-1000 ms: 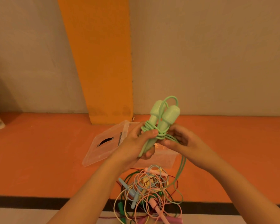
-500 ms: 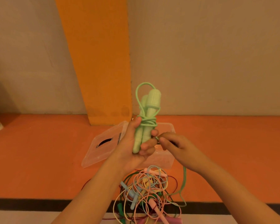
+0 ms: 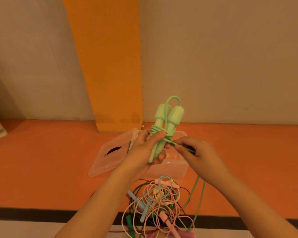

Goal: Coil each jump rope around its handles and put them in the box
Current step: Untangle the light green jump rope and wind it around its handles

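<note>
Left hand (image 3: 143,152) grips the green rope (image 3: 159,130) by its two handles (image 3: 175,117), held side by side, fat ends up. Left fingers (image 3: 159,136) curl round the lower shafts, with the thumb pressed on the wraps. The thin ends poke out below the palm.

Right hand (image 3: 198,152) is just right of the handles. Its fingers (image 3: 179,148) pinch the cord (image 3: 194,191) where it leaves the wraps, and that short run looks taut. The rest of the cord drops from under the right hand to the floor (image 3: 41,169).

Vs 0.5 s ago:
- The handles were near upright, one in front of the other. Now their tops tilt right and both show.
- The loop on top has swung from left to centre.
- The right hand sits slightly further right.

Materials:
- The handles are matte mint plastic, bulbous and ribbed at the top, tapering down.
- The cord is thin, smooth and round.
- The box (image 3: 170,170) is clear plastic and sits on the floor behind the hands. Its lid (image 3: 110,155) lies flat beside it on the left.
- The pile (image 3: 155,201) of pastel ropes is tangled on the floor near the box.
</note>
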Tool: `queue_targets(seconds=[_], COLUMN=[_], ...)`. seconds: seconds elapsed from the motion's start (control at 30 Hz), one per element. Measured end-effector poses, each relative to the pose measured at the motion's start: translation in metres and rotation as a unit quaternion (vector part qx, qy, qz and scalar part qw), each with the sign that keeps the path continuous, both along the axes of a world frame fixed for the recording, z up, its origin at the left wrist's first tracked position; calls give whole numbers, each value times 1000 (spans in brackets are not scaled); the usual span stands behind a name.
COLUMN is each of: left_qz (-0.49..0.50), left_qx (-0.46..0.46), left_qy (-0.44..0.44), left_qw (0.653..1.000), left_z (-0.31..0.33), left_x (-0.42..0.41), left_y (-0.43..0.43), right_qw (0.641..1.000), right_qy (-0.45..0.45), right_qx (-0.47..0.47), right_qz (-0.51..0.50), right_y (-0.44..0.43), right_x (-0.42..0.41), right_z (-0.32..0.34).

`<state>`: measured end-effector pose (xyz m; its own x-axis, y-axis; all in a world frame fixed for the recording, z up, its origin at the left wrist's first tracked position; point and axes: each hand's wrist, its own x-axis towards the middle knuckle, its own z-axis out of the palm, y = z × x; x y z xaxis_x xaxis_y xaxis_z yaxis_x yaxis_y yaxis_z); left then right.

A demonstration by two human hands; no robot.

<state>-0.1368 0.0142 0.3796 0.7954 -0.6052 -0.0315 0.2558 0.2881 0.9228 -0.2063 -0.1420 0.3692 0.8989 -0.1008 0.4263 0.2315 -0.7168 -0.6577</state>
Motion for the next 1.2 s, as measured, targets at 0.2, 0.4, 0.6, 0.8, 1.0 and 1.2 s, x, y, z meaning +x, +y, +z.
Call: queue_targets(seconds=[0.2,0.4,0.6,0.8,1.0,1.2], left_qz=[68,146,183,204,233,202], left_qx=[59,156,272,329,343,357], left_qy=[-100,-224,-352,-435,-498,-538], left_qw=[991,951,877,813,762,736], left_z=[-6,-18,-20,-15,-19,-25], left_x=[1,2,0,-12,-19,-16], left_y=[-5,-13,-13,-16,-19,-20], right_qw=[999,992,966,940,911,876], right_qy=[29,109,155,145,150,160], right_qx=[-28,55,205,307,377,451], right_qz=[-30,-30,1,-29,-73,-61], right_y=[2,17,29,33,31,30], right_x=[3,4,3,3,7,5], right_z=[-3,-4,6,15,9,7])
